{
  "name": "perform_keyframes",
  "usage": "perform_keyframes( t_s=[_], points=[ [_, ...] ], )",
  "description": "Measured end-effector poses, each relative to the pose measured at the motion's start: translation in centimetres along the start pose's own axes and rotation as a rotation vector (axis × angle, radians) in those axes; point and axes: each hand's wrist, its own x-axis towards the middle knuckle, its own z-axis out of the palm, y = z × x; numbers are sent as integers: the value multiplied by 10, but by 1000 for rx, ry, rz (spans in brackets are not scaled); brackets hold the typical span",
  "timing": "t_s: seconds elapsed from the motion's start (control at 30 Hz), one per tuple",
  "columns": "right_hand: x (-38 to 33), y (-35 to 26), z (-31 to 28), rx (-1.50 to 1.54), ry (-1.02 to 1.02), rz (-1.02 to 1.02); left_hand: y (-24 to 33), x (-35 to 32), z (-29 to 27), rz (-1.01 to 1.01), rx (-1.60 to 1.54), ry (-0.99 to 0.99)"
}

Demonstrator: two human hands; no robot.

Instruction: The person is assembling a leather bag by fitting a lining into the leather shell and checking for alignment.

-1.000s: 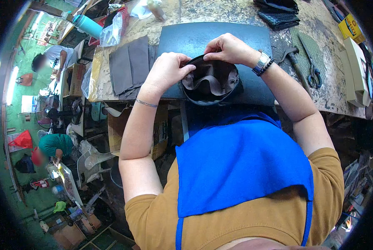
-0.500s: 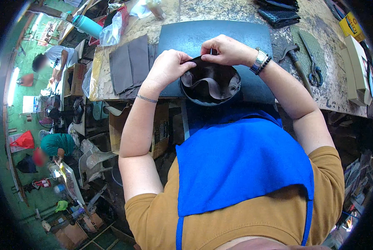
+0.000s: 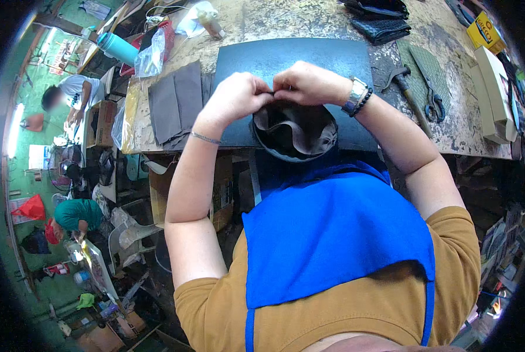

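Note:
A dark, round, bag-like piece [image 3: 297, 154] stands at the near edge of a blue-black sheet [image 3: 256, 56], its open mouth facing up. A wavy grey strip [image 3: 297, 130] shows inside it. My left hand [image 3: 239, 97] pinches the far rim between thumb and fingers. Close beside it, my right hand [image 3: 306, 85] pinches the same rim, the fingertips of both hands nearly touching. The exact bit of edge between the fingers is hidden. Flat dark grey pieces [image 3: 171, 105] lie to the left of the sheet.
On the worn table [image 3: 309, 20] a hammer [image 3: 412, 97] and large shears [image 3: 429, 88] lie at right, beside a pale box [image 3: 494, 97]. Folded dark material [image 3: 383, 29] sits at the back. A teal bottle [image 3: 117, 48] is at far left; two people work beyond.
My right hand has moved left and down, closer to my left hand, and its fingers have closed lower on the rim. The whole view has shifted slightly.

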Motion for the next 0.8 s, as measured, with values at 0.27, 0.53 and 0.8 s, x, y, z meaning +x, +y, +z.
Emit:
perform_keyframes(
  t_s=[0.27, 0.53, 0.8],
  points=[
    [-39, 7, -27, 327, 511, 577, -15, -4, 9, -192, -767, 254],
    [-71, -66, -15, 114, 233, 508, -8, -26, 63, -147, -976, 292],
    [-36, -45, -14, -333, 332, -1, 9, -35, 59, -154, -1008, 268]
  ],
)
